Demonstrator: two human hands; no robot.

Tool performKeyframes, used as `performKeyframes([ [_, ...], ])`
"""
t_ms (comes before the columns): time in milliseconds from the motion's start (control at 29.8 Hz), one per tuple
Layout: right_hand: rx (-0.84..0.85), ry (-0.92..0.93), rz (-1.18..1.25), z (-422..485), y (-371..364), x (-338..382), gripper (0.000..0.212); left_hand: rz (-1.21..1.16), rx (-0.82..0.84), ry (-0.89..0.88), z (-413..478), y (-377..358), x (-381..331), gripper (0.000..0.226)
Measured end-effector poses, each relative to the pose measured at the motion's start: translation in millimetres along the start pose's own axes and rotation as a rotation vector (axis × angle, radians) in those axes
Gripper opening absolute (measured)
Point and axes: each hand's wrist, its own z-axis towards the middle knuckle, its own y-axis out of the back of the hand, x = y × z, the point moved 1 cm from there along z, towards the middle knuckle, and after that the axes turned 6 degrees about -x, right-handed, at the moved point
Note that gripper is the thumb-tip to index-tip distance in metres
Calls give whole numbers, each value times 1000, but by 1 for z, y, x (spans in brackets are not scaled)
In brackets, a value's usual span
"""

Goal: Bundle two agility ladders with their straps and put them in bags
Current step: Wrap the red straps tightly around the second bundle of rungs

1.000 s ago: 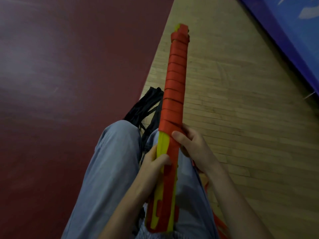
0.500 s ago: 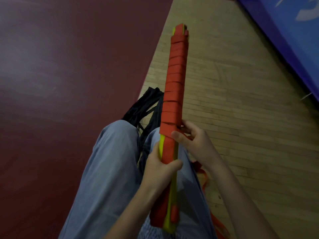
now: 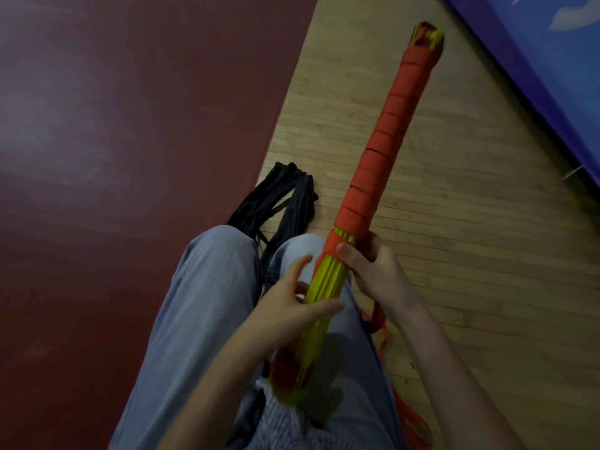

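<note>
Bundled agility ladder (image 3: 373,177), orange strap wound round yellow rungs, slants from the lap out over the wooden floor (image 3: 454,254). Right hand (image 3: 376,274) clamped round it at the wrap's lower edge. Left hand (image 3: 285,306), fingers (image 3: 300,264) spread, thumb lying across the bare rungs.

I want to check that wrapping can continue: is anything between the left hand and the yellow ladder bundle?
Nothing visible does. The left hand lies directly against the yellow plastic ladder bundle; the right hand grips it farther up.
</note>
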Motion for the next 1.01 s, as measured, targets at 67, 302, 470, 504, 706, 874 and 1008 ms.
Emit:
performKeyframes([
  [67,-86,29,-23,1,-2,1,29,145,-155,-101,-1,-15,-3,76],
  [302,95,109,-521,-5,18,31,23,8,-430,-165,8,-22,7,31],
  [470,29,243,-429,-5,29,39,17,-117,-386,-160,4,-25,2,28],
  [504,-1,234,-388,-3,27,36,16,-146,-368,-166,2,-25,1,30],
  [706,177,-71,-94,0,17,14,38,-255,-197,-144,-2,-19,-5,35],
  [874,263,31,157,-6,14,21,53,-471,88,-18,-3,-22,-11,28],
  [1008,70,10,223,-7,8,20,13,-440,155,41,2,-13,-11,44],
])
